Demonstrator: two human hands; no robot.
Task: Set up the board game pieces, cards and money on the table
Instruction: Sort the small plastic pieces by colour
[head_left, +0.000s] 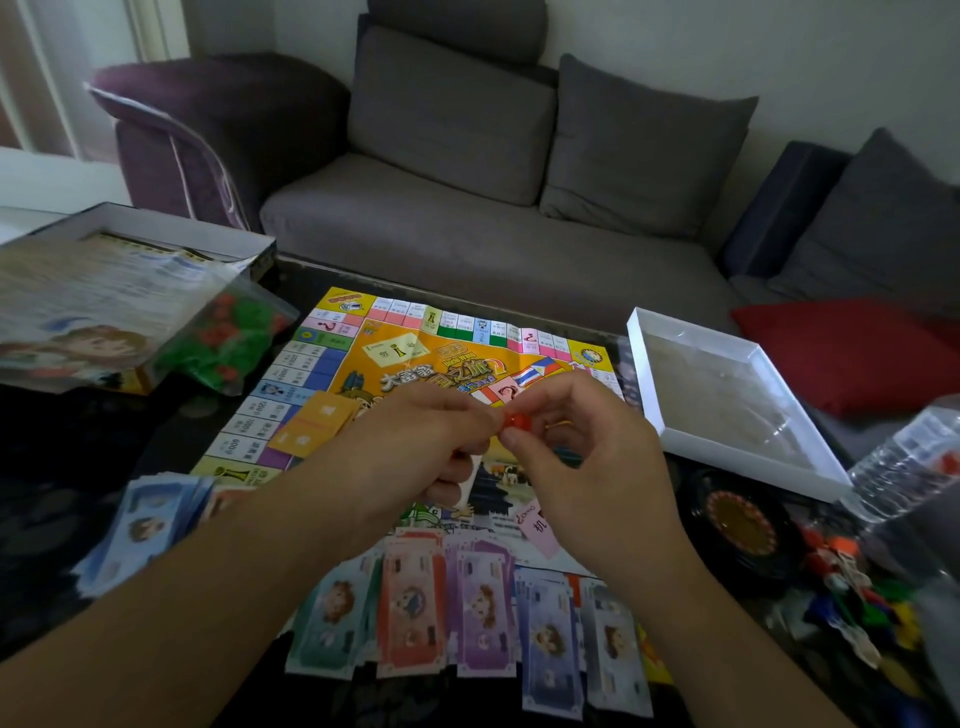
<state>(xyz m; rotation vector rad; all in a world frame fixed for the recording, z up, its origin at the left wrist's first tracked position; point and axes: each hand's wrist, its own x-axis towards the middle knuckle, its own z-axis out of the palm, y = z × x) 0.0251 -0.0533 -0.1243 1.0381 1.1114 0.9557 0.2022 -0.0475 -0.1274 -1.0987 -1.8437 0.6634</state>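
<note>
Dark counter under the game board; left hand and right hand fingers pinch a red piece, banknotes below.

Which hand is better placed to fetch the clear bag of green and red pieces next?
Left, probably. The clear bag of green and red pieces lies at the board's far-left corner, on the left hand side. The right hand would cross over. Both hands pinch a small red piece now.
</note>
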